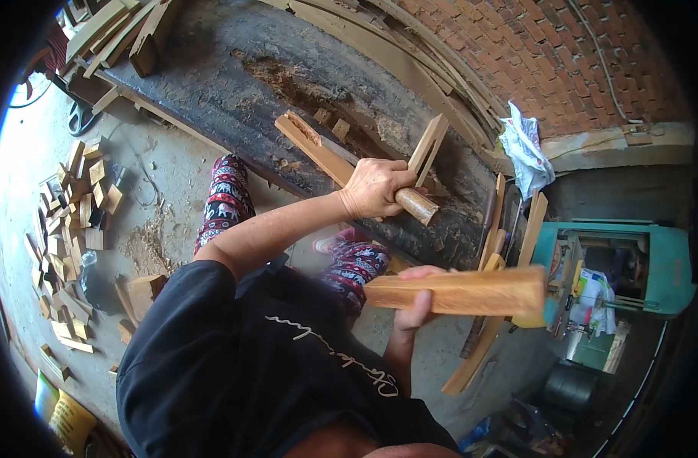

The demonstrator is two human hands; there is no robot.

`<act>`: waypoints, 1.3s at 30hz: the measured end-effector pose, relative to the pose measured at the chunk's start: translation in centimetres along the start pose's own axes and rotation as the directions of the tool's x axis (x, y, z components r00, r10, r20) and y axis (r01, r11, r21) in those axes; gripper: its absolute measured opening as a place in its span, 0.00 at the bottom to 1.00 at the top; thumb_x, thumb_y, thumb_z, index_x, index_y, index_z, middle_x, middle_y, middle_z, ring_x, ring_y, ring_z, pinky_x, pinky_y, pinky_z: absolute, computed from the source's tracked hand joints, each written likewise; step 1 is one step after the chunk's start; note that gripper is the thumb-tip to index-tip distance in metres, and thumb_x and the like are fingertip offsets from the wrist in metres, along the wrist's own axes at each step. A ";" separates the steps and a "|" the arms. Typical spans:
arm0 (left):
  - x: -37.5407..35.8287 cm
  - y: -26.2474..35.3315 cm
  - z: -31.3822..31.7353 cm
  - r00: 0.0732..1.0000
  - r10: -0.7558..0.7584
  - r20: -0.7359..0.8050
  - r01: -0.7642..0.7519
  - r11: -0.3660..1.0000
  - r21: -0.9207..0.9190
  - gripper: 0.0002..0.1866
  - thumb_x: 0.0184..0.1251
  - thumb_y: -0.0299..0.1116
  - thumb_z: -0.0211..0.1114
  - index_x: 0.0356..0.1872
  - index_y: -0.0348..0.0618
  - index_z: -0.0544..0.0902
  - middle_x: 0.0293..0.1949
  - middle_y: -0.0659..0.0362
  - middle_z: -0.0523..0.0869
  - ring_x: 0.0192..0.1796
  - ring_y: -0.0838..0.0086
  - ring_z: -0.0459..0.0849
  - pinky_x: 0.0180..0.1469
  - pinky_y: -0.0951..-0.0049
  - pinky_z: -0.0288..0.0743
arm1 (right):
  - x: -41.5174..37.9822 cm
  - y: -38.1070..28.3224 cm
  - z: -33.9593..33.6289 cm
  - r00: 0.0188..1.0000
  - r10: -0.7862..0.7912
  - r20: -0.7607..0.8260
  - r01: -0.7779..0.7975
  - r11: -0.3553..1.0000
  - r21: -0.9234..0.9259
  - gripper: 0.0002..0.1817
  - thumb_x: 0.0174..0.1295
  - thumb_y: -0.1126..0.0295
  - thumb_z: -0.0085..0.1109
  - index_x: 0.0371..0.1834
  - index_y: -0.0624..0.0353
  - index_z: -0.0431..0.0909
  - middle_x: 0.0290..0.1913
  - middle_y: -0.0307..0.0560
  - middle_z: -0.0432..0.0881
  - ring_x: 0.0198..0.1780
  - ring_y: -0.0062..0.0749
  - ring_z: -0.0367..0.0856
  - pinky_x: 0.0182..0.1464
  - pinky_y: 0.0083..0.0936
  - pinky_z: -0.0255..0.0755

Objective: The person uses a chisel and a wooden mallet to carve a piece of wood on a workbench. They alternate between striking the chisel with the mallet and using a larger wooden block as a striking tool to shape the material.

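My left hand [376, 187] is wrapped round the rounded wooden handle [416, 206] of a chisel. Its dark metal blade [337, 152] points up-left, to the rough cut-out near the end of a wooden piece [307, 149] on the dark workbench [212, 84]. Lower right, my right hand [418, 309] grips a thick wooden block [479, 293], held in the air apart from the chisel handle. Beyond my left hand a slotted wooden piece [431, 145] juts up-right; where it meets the other wood is partly hidden.
Wood offcuts [70, 237] are heaped on the floor at left. Long boards [124, 34] lie at the upper left. At right are a green machine [665, 271], a white plastic bag [526, 153] and leaning wooden strips [479, 355]. A brick wall [547, 61] stands behind the bench.
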State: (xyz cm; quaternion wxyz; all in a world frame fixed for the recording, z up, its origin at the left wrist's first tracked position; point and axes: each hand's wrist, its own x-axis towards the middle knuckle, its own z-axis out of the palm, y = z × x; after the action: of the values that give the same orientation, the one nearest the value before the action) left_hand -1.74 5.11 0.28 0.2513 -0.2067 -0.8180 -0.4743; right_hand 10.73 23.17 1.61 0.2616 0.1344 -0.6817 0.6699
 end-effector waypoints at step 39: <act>0.4 -1.4 -0.9 0.991 -0.075 -0.106 0.068 0.995 -0.074 0.16 0.57 0.45 0.71 0.23 0.46 0.76 0.25 0.57 0.77 0.31 0.56 0.81 0.30 0.58 0.71 | 2.1 -1.0 -0.7 0.897 0.357 0.262 -0.344 0.934 -0.095 0.35 0.56 0.68 0.62 0.64 0.68 0.55 0.41 0.54 0.75 0.32 0.34 0.79 0.38 0.28 0.76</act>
State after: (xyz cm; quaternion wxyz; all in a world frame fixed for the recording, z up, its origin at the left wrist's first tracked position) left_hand -2.62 3.72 -0.05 0.2710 -0.1599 -0.7927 -0.5221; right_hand 9.70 24.11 3.57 0.0424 0.0950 -0.7395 0.6651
